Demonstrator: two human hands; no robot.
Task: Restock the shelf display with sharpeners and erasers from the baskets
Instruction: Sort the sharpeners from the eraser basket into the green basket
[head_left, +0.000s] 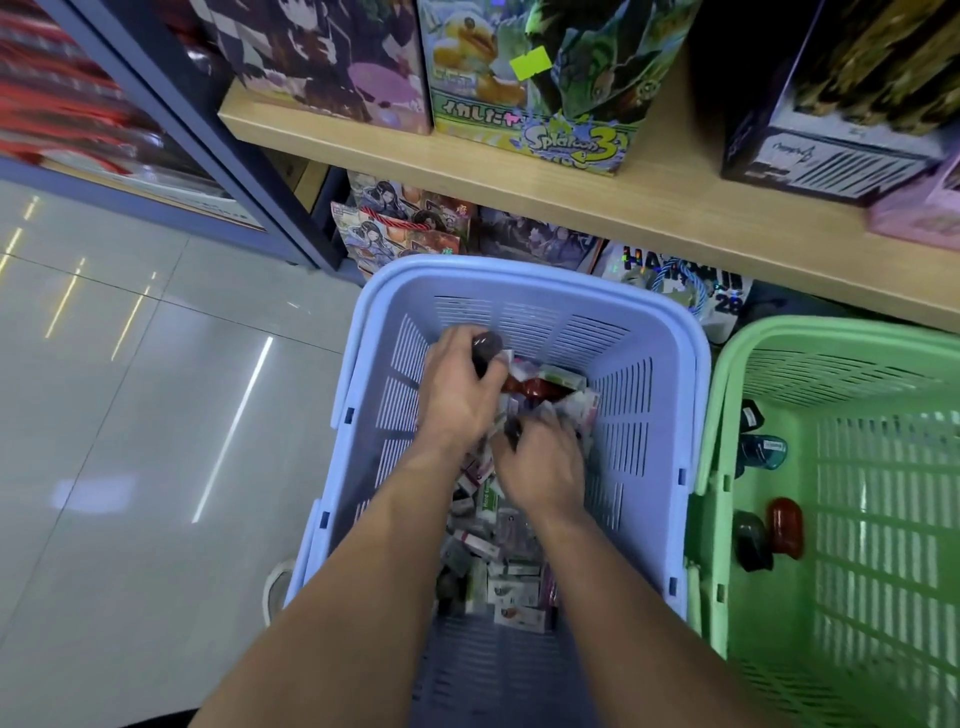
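Observation:
A light blue basket (670, 332) on the floor holds a heap of small boxed erasers (511, 582) and dark sharpeners. Both my hands are inside it. My left hand (457, 395) grips a dark oval sharpener (485, 349) in its curled fingers. My right hand (540, 465) digs into the heap just below it, fingers curled round a small dark item (513, 430). A red sharpener (535, 388) lies in the heap beyond my fingers. The green basket (727, 395) on the right holds a red sharpener (785, 527), a black one (753, 540) and a teal one (762, 451).
A wooden shelf (597, 187) overhangs the baskets, carrying large printed boxes (535, 83). Packaged goods (405, 228) stand under it behind the blue basket. Grey tiled floor (130, 415) spreads to the left, with a blue display cabinet (171, 135) at the back left.

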